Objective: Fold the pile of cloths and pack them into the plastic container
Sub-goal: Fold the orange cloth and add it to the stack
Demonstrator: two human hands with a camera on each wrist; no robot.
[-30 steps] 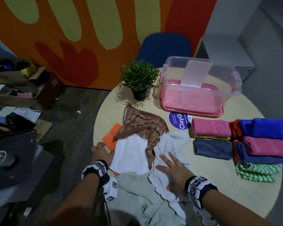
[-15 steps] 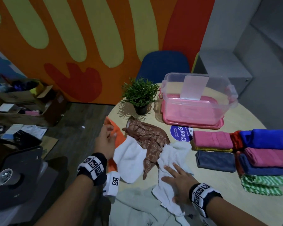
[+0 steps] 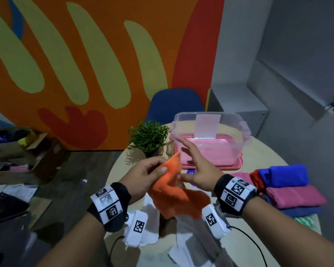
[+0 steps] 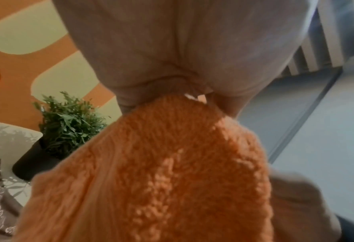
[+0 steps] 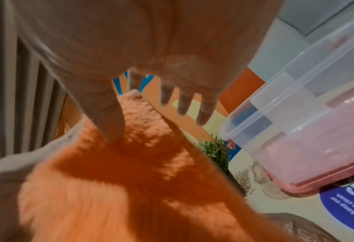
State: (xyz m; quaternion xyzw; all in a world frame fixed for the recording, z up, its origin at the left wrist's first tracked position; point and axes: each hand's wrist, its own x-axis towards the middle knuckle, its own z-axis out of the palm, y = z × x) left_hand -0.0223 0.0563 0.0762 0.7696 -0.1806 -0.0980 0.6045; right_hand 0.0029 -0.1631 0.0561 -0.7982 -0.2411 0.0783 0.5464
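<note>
Left hand point(image 3: 143, 176) pinches one corner of the orange cloth point(image 3: 174, 197), lifted off the table point(image 3: 239, 247) in front of the container point(image 3: 210, 132). Right hand point(image 3: 197, 170) is spread wide beside the cloth, thumb apparently brushing it, though blur makes contact hard to confirm.

Risks:
- Single-corner pinch: the cloth hangs bunched, so a miss on the next corner gives a crooked fold.
- The dangling edge hangs right over the loose pile point(image 3: 181, 243) on the near side and could drag it.
- The plant point(image 3: 148, 135), left of the container, is close enough to clip.
</note>
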